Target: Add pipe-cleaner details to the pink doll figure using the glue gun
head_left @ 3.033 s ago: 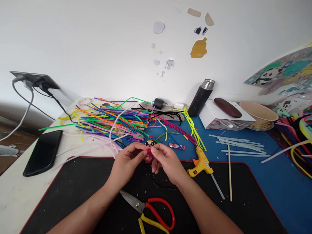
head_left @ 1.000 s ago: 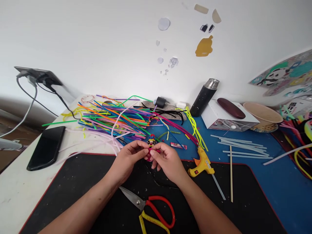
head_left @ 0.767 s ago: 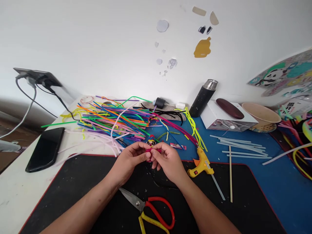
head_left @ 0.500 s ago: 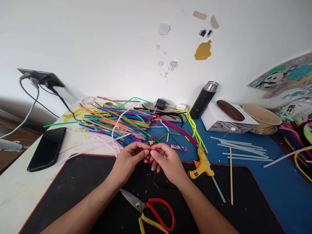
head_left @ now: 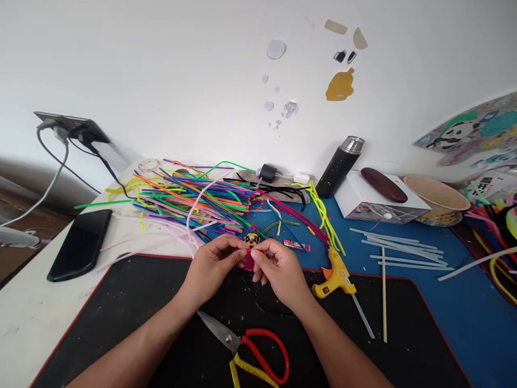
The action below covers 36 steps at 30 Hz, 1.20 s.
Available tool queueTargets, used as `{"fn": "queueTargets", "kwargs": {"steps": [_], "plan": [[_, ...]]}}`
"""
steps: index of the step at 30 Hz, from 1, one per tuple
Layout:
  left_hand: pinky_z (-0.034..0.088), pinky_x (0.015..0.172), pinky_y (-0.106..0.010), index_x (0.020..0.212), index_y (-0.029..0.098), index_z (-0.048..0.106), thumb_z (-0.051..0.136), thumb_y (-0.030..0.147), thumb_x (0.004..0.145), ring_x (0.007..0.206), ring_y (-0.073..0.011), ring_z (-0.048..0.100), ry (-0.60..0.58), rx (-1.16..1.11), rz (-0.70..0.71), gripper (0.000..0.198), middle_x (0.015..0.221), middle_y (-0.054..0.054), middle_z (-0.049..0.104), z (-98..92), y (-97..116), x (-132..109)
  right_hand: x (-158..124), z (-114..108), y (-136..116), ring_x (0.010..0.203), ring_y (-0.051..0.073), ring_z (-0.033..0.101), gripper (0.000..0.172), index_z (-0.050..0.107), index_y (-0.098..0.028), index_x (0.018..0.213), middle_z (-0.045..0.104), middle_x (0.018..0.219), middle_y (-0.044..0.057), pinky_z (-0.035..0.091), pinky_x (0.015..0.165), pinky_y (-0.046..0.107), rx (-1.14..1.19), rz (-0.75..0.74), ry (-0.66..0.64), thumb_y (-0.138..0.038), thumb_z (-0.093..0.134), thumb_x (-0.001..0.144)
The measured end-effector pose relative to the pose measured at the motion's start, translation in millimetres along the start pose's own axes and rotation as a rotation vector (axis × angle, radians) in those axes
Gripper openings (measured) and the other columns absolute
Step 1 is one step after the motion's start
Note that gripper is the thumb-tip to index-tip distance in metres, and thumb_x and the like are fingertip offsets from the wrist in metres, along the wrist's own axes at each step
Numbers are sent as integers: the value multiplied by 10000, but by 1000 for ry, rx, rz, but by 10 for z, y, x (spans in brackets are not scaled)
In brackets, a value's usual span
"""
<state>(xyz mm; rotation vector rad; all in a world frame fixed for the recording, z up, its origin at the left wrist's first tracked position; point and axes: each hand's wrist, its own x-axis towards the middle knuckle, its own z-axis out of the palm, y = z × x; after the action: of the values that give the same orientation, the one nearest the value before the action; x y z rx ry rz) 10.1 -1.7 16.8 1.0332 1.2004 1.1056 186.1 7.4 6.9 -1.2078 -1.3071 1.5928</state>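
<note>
Between left fingers point(head_left: 233, 260) and right fingers point(head_left: 263, 262), in a pinch from both, a small clown-faced figure point(head_left: 252, 242), partly hidden.

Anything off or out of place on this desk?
Mainly the yellow glue gun: it lies on its side, nozzle right by the magenta stems; contact is unclear, but glue could snag them. The small figure, partly hidden by fingers, shows no obvious damage.

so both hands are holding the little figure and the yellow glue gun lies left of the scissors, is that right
Not quite: the head view shows the yellow glue gun lying right of the scissors. The left hand and right hand do hold the little figure.
</note>
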Motion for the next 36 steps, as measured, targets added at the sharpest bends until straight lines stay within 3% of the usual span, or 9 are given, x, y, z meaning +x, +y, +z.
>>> {"fn": "queueTargets", "kwargs": {"steps": [9, 15, 22, 27, 33, 36], "plan": [[563, 664, -278, 851, 200, 807, 867, 398, 781, 669, -170, 664, 15, -47, -1, 219, 792, -30, 754, -65, -25, 14, 14, -25, 30, 518, 133, 669, 340, 658, -190, 997, 705, 757, 8, 433, 433, 206, 18, 23, -25, -514, 692, 903], [560, 645, -283, 832, 203, 805, 871, 392, 768, 651, -174, 660, 7, -33, 15, 211, 758, -27, 745, -52, 1, 13, 14, -25, 38, 511, 133, 658, 326, 648, -194, 925, 690, 726, 0, 433, 431, 210, 31, 3, -6, -516, 696, 904], [541, 643, -274, 818, 231, 801, 743, 279, 862, 673, -185, 671, -9, 255, 161, 87, 788, -31, 725, -66, 41, -11, 7, -25, 52, 516, 139, 651, 246, 646, -203, 899, 660, 668, -18, 434, 450, 221, -30, -13, 0, -445, 684, 922], [554, 708, -294, 854, 245, 800, 673, 202, 901, 780, -222, 716, -50, 477, 280, 142, 889, -56, 758, -109, 17, -1, -6, -42, 71, 551, 151, 655, 139, 650, -230, 882, 649, 681, -23, 470, 528, 261, -190, -90, -8, -337, 630, 969], [551, 800, -316, 929, 243, 809, 602, 132, 927, 875, -239, 728, -104, 721, 430, 235, 966, -81, 771, -116, -89, -13, -5, -64, 28, 680, 210, 681, 113, 665, -243, 885, 713, 744, 12, 446, 644, 314, -629, -243, -25, -248, 612, 985], [555, 826, -340, 942, 242, 812, 585, 132, 925, 902, -246, 723, -106, 718, 441, 253, 997, -89, 767, -100, -119, -22, -11, -79, 7, 716, 214, 689, 119, 662, -238, 881, 735, 787, 22, 425, 645, 308, -713, -278, -25, -199, 598, 975]]}}
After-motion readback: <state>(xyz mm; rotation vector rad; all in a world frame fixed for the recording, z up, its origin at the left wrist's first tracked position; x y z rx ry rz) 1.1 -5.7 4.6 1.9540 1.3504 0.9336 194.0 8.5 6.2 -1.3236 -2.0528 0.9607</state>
